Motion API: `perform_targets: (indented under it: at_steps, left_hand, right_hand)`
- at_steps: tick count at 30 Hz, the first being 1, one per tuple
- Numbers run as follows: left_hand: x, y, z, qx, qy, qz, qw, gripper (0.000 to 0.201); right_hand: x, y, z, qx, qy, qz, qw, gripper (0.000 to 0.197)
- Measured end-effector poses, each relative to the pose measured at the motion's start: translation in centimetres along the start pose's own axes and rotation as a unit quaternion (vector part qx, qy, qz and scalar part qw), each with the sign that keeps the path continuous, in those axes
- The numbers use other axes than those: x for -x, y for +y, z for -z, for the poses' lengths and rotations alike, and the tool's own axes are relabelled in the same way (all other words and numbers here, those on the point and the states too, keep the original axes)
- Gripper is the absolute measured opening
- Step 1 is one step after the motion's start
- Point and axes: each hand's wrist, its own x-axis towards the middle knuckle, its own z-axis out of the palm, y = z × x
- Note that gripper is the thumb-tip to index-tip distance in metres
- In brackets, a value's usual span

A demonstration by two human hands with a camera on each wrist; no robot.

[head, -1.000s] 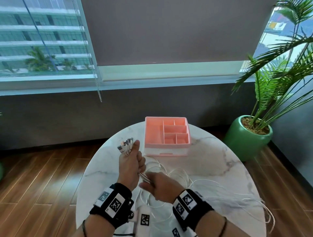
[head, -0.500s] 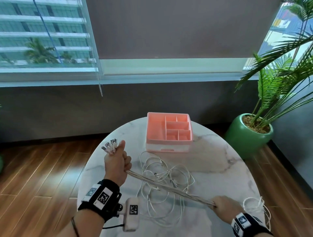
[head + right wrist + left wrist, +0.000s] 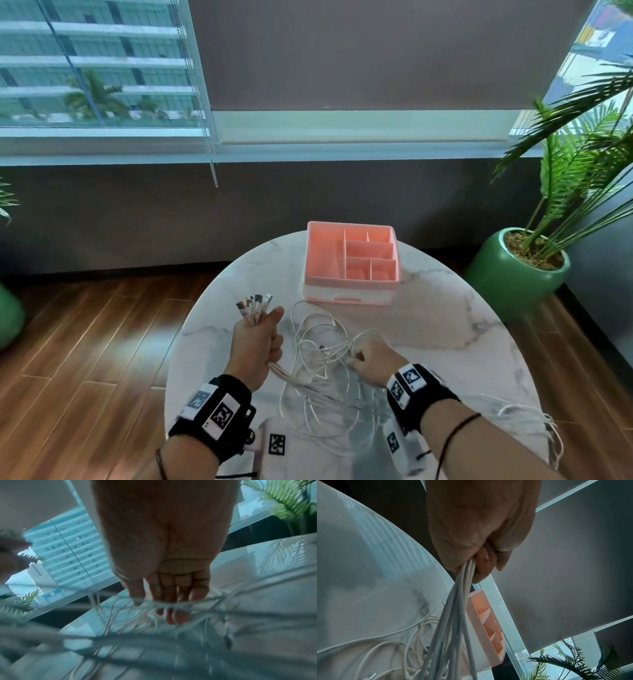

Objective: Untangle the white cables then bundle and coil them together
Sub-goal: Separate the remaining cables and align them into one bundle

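Since the frame half a second earlier, the right hand has travelled from the near right edge of the counter back toward the centre, and the run of white cables once stretched taut between the two hands now sags in slack loops. The left hand has shifted a little toward the counter's middle and is raised above the marble top. Its grip is a closed fist around the gathered cables, with the thumb up; the connector ends fan out above the fist, and the strands leave the fist below as one tight bundle (seen plainly in the left wrist view,). The right hand's grip is curled around several strands just right of the loose coil; in the blurred right wrist view the fingers hook over a band of cable. Remaining loops lie on the counter between and in front of the hands, and a further tangle trails to the near right edge. A pink organiser tray stands at the far side of the counter, well apart from both hands. A potted palm stands on the floor to the right.
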Motion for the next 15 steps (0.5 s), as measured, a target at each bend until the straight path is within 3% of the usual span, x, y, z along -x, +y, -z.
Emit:
perform_targets:
  at_steps: [2, 6, 8, 10, 13, 15]
  left_hand:
    - [0.3, 0.2, -0.2, -0.003, -0.003, 0.003, 1.000, 0.042]
    - [0.7, 0.6, -0.4, -0.007, -0.018, 0.004, 1.000, 0.042]
    - [0.7, 0.7, -0.3, -0.010, -0.024, -0.001, 1.000, 0.041]
    - [0.7, 1.0, -0.4, -0.006, -0.029, -0.006, 1.000, 0.037]
    - [0.6, 1.6, -0.8, 0.005, -0.037, -0.003, 0.999, 0.034]
    - [0.7, 1.9, -1.3, 0.010, -0.039, 0.009, 0.999, 0.036]
  right_hand:
    - [-0.9, -0.6, -2.2, 0.033, -0.024, -0.040, 0.998, 0.020]
    - [-1.3, 0.2, -4.1, 0.057, -0.041, -0.086, 0.994, 0.034]
    - [-1.0, 0.3, -2.9, 0.056, -0.045, -0.091, 0.993, 0.023]
    - [-0.7, 0.5, -0.5, -0.020, -0.039, -0.089, 0.995, 0.011]
    - [0.7, -0.2, 4.5, -0.209, -0.037, -0.088, 0.973, 0.019]
    - [1.5, -1.0, 7.8, -0.262, -0.009, -0.063, 0.963, 0.023]
